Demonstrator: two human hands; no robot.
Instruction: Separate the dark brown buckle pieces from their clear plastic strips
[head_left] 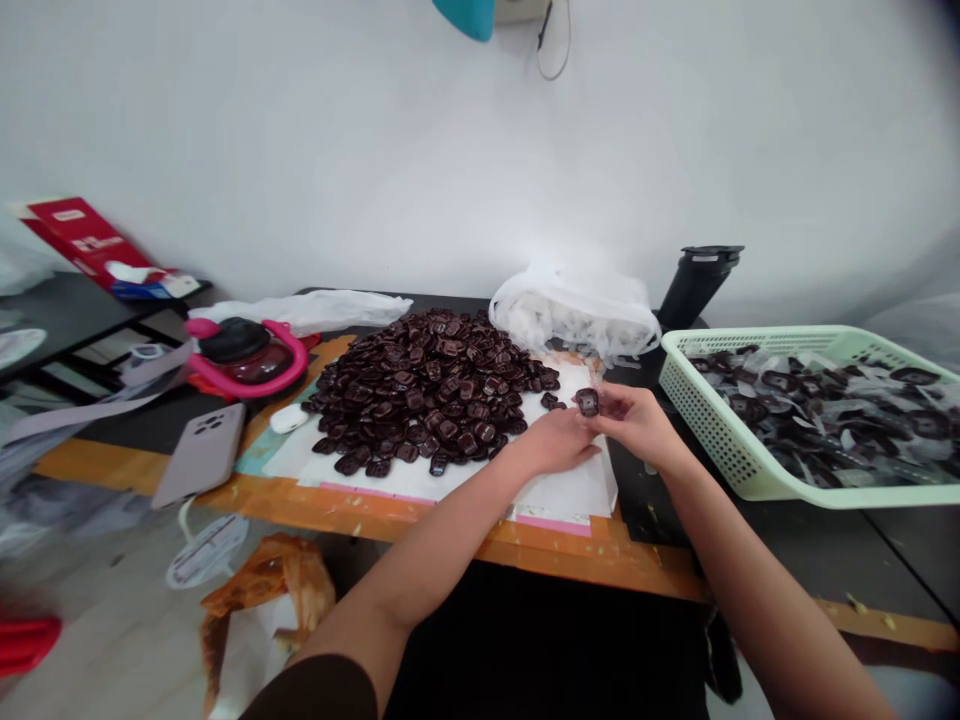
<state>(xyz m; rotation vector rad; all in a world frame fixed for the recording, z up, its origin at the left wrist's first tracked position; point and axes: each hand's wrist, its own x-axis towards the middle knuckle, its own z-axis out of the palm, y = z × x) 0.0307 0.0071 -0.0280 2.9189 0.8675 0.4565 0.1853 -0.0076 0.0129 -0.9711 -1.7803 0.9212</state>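
Note:
A small, dark brown, glossy squarish piece [587,402] is held up between my two hands over white paper [559,497]. My right hand [636,420] pinches it from the right with thumb and fingers. From the left, my left hand [556,440] has its fingers closed at the same piece, partly hiding them. A large heap of similar brown pieces [427,390] lies left of my hands on the paper. Two or so loose pieces [551,400] sit between the heap and my left hand. The exact kind of piece is too small to make out.
To the right stands a pale green basket [739,465] of dark pieces in clear wrapping. Behind my hands are a white bag [577,305] and a black cylinder [697,285]. A phone [201,452], a pink-handled jar [247,358] and a white mouse-like object [289,418] lie left.

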